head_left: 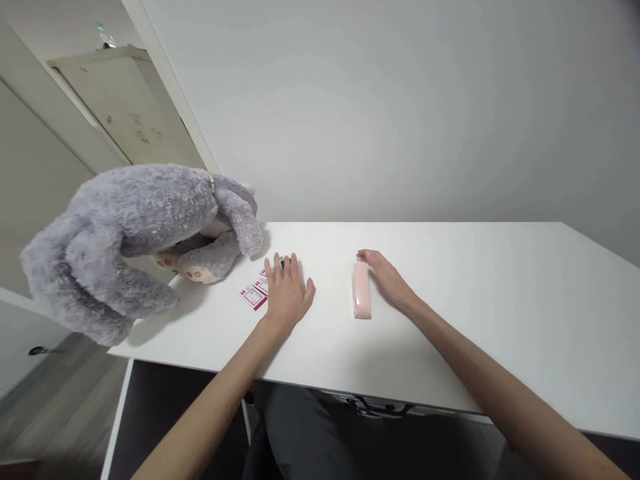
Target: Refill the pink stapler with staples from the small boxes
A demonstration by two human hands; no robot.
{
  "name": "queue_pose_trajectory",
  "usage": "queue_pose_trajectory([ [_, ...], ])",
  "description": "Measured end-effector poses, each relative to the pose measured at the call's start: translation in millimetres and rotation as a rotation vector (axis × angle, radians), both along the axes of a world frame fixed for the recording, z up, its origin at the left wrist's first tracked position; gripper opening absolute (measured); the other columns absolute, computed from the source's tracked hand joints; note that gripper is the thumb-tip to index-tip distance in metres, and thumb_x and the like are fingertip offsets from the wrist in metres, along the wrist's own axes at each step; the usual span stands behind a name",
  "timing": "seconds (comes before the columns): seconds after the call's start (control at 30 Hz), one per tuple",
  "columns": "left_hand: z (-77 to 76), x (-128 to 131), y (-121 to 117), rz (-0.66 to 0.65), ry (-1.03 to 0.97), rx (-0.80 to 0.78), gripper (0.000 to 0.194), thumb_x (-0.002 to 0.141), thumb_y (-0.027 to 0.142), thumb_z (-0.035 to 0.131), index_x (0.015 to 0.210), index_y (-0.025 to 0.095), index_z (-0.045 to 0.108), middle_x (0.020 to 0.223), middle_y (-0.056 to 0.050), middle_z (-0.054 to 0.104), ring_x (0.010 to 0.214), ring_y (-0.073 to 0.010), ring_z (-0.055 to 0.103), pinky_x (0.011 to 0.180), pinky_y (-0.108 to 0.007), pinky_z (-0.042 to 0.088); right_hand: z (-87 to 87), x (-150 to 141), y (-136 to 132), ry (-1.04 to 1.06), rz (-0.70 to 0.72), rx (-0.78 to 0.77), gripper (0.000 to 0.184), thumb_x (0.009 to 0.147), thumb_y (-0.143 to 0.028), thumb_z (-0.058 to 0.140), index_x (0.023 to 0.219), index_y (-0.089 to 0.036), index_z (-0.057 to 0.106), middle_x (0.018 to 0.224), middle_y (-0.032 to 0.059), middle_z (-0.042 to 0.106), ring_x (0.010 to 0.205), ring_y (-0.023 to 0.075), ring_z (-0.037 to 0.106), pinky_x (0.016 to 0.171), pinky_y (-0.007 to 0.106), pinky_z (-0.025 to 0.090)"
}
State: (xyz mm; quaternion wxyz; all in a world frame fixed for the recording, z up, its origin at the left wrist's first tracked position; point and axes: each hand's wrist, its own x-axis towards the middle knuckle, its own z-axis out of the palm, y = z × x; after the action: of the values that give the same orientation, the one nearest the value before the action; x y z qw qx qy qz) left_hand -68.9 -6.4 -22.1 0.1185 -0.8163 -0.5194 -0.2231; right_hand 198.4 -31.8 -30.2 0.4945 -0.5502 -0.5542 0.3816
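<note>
My left hand (286,293) lies palm down with its fingers spread, its fingertips over or against the right side of a few red-and-white cards (253,297). Between the fingers shows a small dark object (283,263), mostly covered, so its kind cannot be made out. A pink stapler (362,291) stands lengthwise on the white table (320,353), right of my left hand. Alongside its right side is my right hand (383,270), fingers stretched out and curving around the far end. Whether those fingers touch the stapler cannot be told.
A large grey-lilac plush toy (150,207) slumps over the table's left end, close to the cards. Behind the table rises a plain wall (380,120). A worn pale cabinet (130,107) stands farther back at the left. Below the front edge are my legs (300,427).
</note>
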Motion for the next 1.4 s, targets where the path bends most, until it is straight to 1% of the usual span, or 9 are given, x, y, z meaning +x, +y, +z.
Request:
queue_pose_trajectory([
  [0.07, -2.8, -1.9, 0.1, 0.028, -0.055, 0.008, 0.074, 0.100, 0.038, 0.049, 0.160, -0.003, 0.036, 0.161, -0.032, 0.047, 0.162, -0.0511, 0.019, 0.128, -0.078, 0.011, 2.1, -0.8, -7.2, -0.027, 0.119, -0.004, 0.060, 0.102, -0.067, 0.050, 0.152, -0.033, 0.050, 0.165, 0.0081, 0.050, 0.153, 0.0288, 0.046, 0.126, 0.051, 0.036],
  [0.17, -5.1, -0.9, -2.4, 0.012, -0.119, 0.012, 0.074, 0.099, 0.035, 0.050, 0.162, -0.001, 0.033, 0.166, -0.030, 0.040, 0.164, -0.0501, 0.012, 0.127, -0.080, 0.011, 4.2, -0.8, -16.8, -0.153, 0.258, -0.005, 0.096, 0.088, -0.058, 0.078, 0.167, -0.037, 0.029, 0.176, 0.0084, 0.031, 0.161, 0.0344, 0.032, 0.128, 0.057, 0.033],
  [0.23, -5.1, 0.8, -4.9, -0.038, -0.125, 0.008, 0.069, 0.100, 0.031, 0.050, 0.161, 0.002, 0.035, 0.168, -0.028, 0.038, 0.165, -0.0469, 0.012, 0.128, -0.077, 0.015, 5.5, 0.4, -19.2, -0.226, 0.296, -0.008, 0.109, 0.080, -0.054, 0.086, 0.169, -0.037, 0.027, 0.178, 0.0087, 0.026, 0.161, 0.0384, 0.030, 0.128, 0.060, 0.033],
  [0.33, -2.8, 3.4, -9.4, -0.138, -0.099, -0.001, 0.057, 0.101, 0.024, 0.047, 0.155, 0.007, 0.043, 0.166, -0.025, 0.043, 0.165, -0.0412, 0.017, 0.131, -0.071, 0.021, 9.5, 3.3, -16.6, -0.284, 0.315, 0.007, 0.097, 0.078, -0.053, 0.087, 0.163, -0.035, 0.043, 0.176, 0.0093, 0.031, 0.156, 0.0399, 0.040, 0.124, 0.058, 0.042],
  [0.47, 0.7, 9.1, -16.5, -0.271, -0.130, -0.043, 0.045, 0.102, 0.021, 0.047, 0.147, 0.014, 0.053, 0.158, -0.019, 0.054, 0.162, -0.0365, 0.029, 0.130, -0.065, 0.029, 17.7, 4.5, -11.5, -0.260, 0.285, 0.057, 0.067, 0.084, -0.046, 0.082, 0.146, -0.030, 0.064, 0.157, 0.0099, 0.057, 0.139, 0.0347, 0.059, 0.117, 0.052, 0.049],
  [0.63, 2.1, 25.5, -22.7, -0.378, -0.401, -0.246, 0.044, 0.103, 0.031, 0.057, 0.145, 0.018, 0.056, 0.151, -0.014, 0.062, 0.148, -0.0331, 0.051, 0.124, -0.057, 0.042, 22.5, 0.1, -13.7, -0.246, 0.229, 0.116, 0.039, 0.092, -0.049, 0.073, 0.125, -0.027, 0.075, 0.129, 0.0081, 0.075, 0.114, 0.0293, 0.071, 0.098, 0.044, 0.056],
  [0.9, 9.8, 39.3, -21.1, -0.368, -0.868, -0.659, 0.032, 0.093, 0.044, 0.076, 0.114, 0.020, 0.077, 0.119, -0.009, 0.080, 0.112, -0.0279, 0.074, 0.100, -0.039, 0.056, 17.1, -8.0, -12.9, -0.209, 0.283, 0.196, 0.038, 0.097, -0.054, 0.067, 0.124, -0.028, 0.074, 0.125, 0.0075, 0.075, 0.112, 0.0294, 0.070, 0.096, 0.042, 0.054],
  [1.07, 7.1, 36.8, -19.9, -0.300, -0.878, -0.663, 0.030, 0.087, 0.048, 0.079, 0.099, 0.020, 0.081, 0.102, -0.006, 0.083, 0.097, -0.0271, 0.075, 0.085, -0.036, 0.056, 15.1, -15.6, -13.8, -0.121, 0.307, 0.130, 0.041, 0.097, -0.057, 0.065, 0.123, -0.027, 0.072, 0.123, 0.0070, 0.075, 0.112, 0.0292, 0.069, 0.096, 0.042, 0.054],
  [1.4, 8.3, 38.2, -21.3, -0.275, -0.835, -0.659, 0.028, 0.086, 0.045, 0.082, 0.102, 0.022, 0.082, 0.100, -0.007, 0.082, 0.096, -0.0270, 0.076, 0.087, -0.037, 0.056, 16.7, -19.4, -15.6, -0.007, 0.296, 0.041, 0.045, 0.096, -0.059, 0.065, 0.127, -0.026, 0.070, 0.125, 0.0064, 0.075, 0.113, 0.0274, 0.069, 0.094, 0.038, 0.054],
])
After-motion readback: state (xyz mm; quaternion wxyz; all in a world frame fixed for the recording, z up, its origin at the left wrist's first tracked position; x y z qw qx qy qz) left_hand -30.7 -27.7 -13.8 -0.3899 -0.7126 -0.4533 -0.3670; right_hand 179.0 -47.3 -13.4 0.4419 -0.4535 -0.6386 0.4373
